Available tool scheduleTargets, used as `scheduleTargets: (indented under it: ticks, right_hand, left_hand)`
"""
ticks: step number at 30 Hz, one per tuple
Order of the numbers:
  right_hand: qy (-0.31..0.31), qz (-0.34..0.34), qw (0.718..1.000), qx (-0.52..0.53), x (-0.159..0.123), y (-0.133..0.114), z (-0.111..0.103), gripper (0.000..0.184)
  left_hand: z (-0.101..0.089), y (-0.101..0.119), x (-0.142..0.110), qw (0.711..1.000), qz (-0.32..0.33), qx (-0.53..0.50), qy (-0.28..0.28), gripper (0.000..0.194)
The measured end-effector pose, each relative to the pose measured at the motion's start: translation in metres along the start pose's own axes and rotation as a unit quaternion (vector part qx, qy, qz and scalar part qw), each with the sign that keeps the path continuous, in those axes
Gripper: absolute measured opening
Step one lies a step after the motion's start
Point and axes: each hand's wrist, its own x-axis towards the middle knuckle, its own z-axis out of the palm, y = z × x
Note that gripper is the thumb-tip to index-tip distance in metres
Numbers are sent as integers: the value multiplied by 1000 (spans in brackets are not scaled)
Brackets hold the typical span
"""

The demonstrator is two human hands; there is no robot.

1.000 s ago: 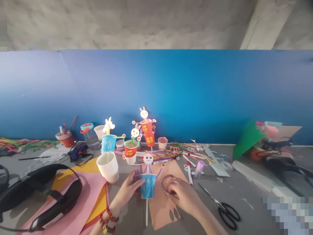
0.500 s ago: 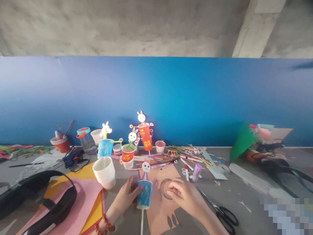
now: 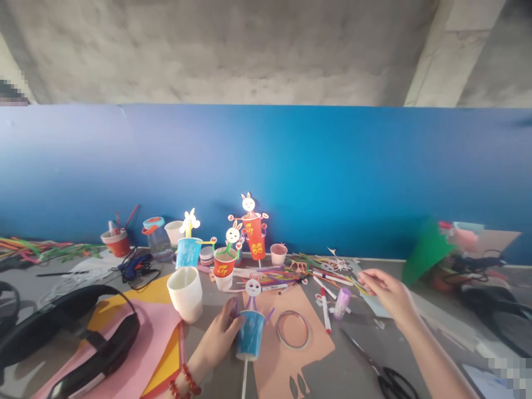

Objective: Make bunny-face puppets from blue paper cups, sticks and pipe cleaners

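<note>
My left hand (image 3: 222,332) grips a blue-coloured paper cup (image 3: 250,335), thumb across its front. A white stick (image 3: 245,379) comes out below the cup. Above its rim stands a white rabbit head (image 3: 253,286) on purple pipe cleaners, with purple arms at the sides. My right hand (image 3: 386,296) hovers over the pale paper strip at the right, fingers stretched out and nothing visible in them. A thin ring (image 3: 293,330), perhaps a narrow tape roll, lies on the peach paper (image 3: 270,374), which has ear-shaped cut-outs.
Black-handled scissors (image 3: 380,368) lie at the right near a purple glue stick (image 3: 342,303) and a red marker (image 3: 326,313). Similar rabbit cups, such as a red one (image 3: 254,238), stand behind. A white cup (image 3: 185,296) and a black headset (image 3: 95,341) are on the left.
My right hand has let go of the ring and moved right, over the pale paper strip. The ring stays on the peach paper. My left hand keeps hold of the blue cup.
</note>
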Motion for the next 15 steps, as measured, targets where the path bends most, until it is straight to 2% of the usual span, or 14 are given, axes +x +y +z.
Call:
scheduleTargets:
  ticks: [8, 12, 15]
  right_hand:
    - [-34, 27, 999, -26, -2, 25, -3, 41]
    - [-42, 20, 998, -41, 6, 38, -5, 40]
    - [-43, 5, 997, -64, 13, 46, -4, 40]
  left_hand:
    - [6, -5, 0, 998, 37, 46, 5, 72]
    - [-1, -5, 0, 994, 28, 103, 0, 72]
    - [-4, -4, 0, 989, 14, 146, 10, 65]
